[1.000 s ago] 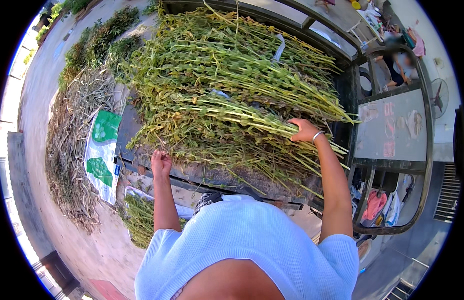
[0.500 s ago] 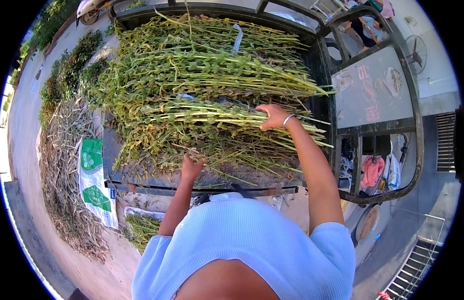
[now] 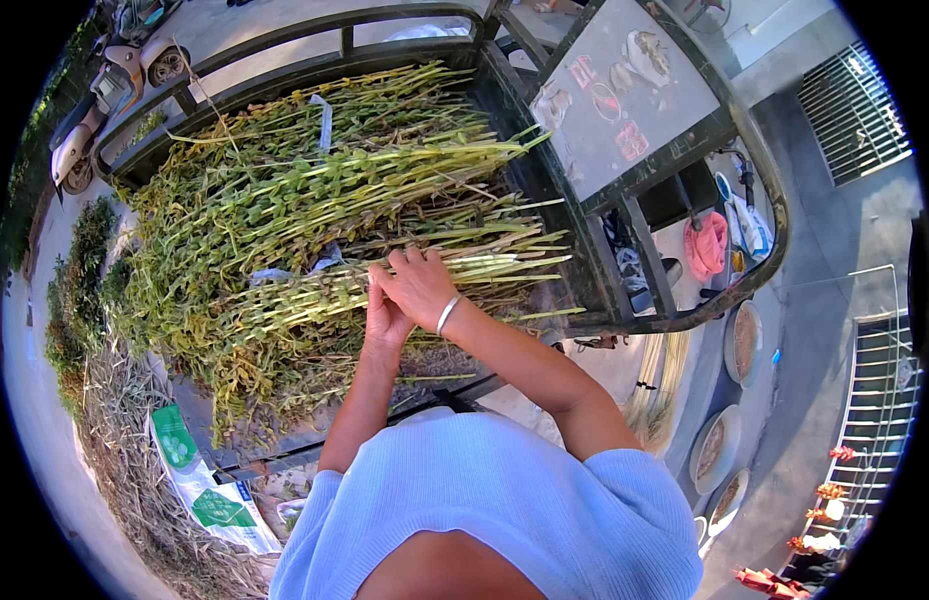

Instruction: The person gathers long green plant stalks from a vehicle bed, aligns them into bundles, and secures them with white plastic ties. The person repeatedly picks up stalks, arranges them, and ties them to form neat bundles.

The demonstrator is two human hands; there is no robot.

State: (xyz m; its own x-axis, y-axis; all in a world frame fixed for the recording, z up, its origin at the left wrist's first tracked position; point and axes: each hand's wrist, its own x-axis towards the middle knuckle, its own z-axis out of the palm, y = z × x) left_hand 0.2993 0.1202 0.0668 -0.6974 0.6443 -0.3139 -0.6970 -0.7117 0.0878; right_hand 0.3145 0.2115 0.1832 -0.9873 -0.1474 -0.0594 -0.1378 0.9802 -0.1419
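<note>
A thick layer of cut sesame-like stalks [image 3: 284,210] with green and yellowing pods fills the bed of a dark metal cart. My right hand [image 3: 421,288], with a silver bangle at its wrist, is curled over pale cut stalks near the bed's front side. Right against it, my left hand [image 3: 387,320] has its fingers drawn together at the right hand's fingertips. What the left fingers pinch is hidden. Leafy ends point left and bare stalk ends right. Pale blue strips [image 3: 325,125] lie among the stalks.
The cart's dark rail frame [image 3: 774,230] stands at the right with a grey panel [image 3: 624,95]. Dry stalks [image 3: 134,450] and a white-green sack [image 3: 209,490] lie on the left. Round pans [image 3: 715,450] sit on the ground at right. Scooters [image 3: 94,120] stand far left.
My right hand has moved left along the stalks to meet my left hand, which has risen from the near edge. The view has turned, swinging the cart around and showing more ground at right.
</note>
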